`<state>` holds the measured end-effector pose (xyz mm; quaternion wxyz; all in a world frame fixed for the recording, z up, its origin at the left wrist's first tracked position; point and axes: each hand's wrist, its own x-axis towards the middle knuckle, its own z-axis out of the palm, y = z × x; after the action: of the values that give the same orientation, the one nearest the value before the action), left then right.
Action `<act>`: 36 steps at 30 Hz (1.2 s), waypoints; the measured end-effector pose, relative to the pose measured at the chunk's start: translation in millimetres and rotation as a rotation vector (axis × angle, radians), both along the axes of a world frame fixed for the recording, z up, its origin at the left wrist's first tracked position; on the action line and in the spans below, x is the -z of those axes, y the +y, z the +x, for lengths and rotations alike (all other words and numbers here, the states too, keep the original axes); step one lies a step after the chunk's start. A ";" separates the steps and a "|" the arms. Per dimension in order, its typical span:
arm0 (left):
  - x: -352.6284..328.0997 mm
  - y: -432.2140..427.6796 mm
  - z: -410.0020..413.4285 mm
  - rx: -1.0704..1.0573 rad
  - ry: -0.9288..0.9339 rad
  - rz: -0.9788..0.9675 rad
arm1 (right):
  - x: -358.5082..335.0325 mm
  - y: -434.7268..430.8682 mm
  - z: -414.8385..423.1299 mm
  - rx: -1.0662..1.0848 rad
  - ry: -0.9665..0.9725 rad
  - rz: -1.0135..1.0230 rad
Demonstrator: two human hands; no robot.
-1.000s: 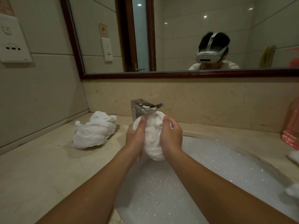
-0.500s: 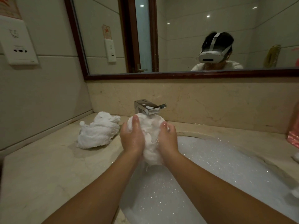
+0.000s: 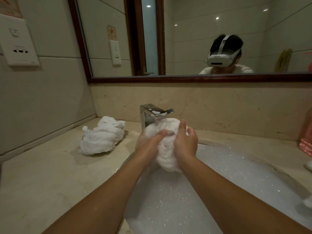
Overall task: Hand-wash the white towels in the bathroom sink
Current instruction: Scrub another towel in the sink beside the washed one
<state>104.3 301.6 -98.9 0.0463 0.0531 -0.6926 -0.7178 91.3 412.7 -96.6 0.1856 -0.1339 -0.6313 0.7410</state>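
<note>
Both hands are together over the back of the sink [image 3: 205, 141], clamped on one wet towel [image 3: 167, 160] bunched into a soapy lump between them. The left hand [image 3: 149, 145] presses against the lump's left side, its fingers [image 3: 160, 134] laid across the front towards the other hand. The right hand [image 3: 185, 143] cups the right side with its fingers curled over the top edge and its thumb pointing up. The top of the wet towel sits just under the spout of the chrome tap [image 3: 149, 115], close enough that I cannot tell whether cloth and metal touch, and its lower end hangs just above the suds [image 3: 219, 179], which fill the basin in a white, glittering layer. Both forearms reach in from the bottom edge, bare and shiny with water. A second towel [image 3: 102, 137], white and crumpled in a heap, lies on the beige stone desk [image 3: 42, 174] to the left of the sink, well apart from the hands and near the wall. A white socket plate [image 3: 18, 46] is fixed on the left wall. Above the stone backsplash hangs a mirror [image 3: 194, 48] in a dark wooden frame, showing a person wearing a white headset. At the far right edge stands something pink [image 3: 305, 139], mostly cut off, with small white patches below it that are too cropped to identify
</note>
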 end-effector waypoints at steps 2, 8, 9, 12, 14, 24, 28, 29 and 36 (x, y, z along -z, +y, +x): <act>-0.3 -1.7 -0.7 -0.005 0.046 -0.049 | 1.4 -0.1 -0.2 -0.034 -0.047 -0.007; -9.8 1.2 9.0 -0.079 0.090 -0.165 | 4.3 -3.3 3.1 -0.184 -0.056 0.048; -10.1 -0.1 9.9 -0.086 0.097 -0.118 | 4.8 -3.3 2.8 -0.206 -0.034 0.084; -13.1 -2.5 10.8 -0.134 0.108 -0.089 | 5.2 -4.2 -1.0 -0.193 0.012 0.153; -12.7 -2.4 10.9 -0.126 0.122 -0.029 | 5.1 -5.1 -1.8 -0.116 -0.016 0.129; -5.5 3.1 6.5 -0.032 0.128 0.062 | -2.7 -5.2 4.4 -0.088 0.087 0.066; -1.7 3.9 4.7 0.068 0.031 0.022 | -1.5 -5.5 4.3 -0.079 0.126 0.109; -0.4 3.1 3.4 0.067 0.024 0.000 | -1.0 -5.2 3.1 -0.077 0.119 0.101; -2.8 1.2 -4.2 -0.185 0.151 0.041 | 0.3 -12.8 -3.7 -0.125 0.000 0.001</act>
<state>100.1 302.7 -96.0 0.1633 0.0638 -0.6646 -0.7263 87.6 399.9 -96.9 0.1390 -0.0940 -0.6389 0.7508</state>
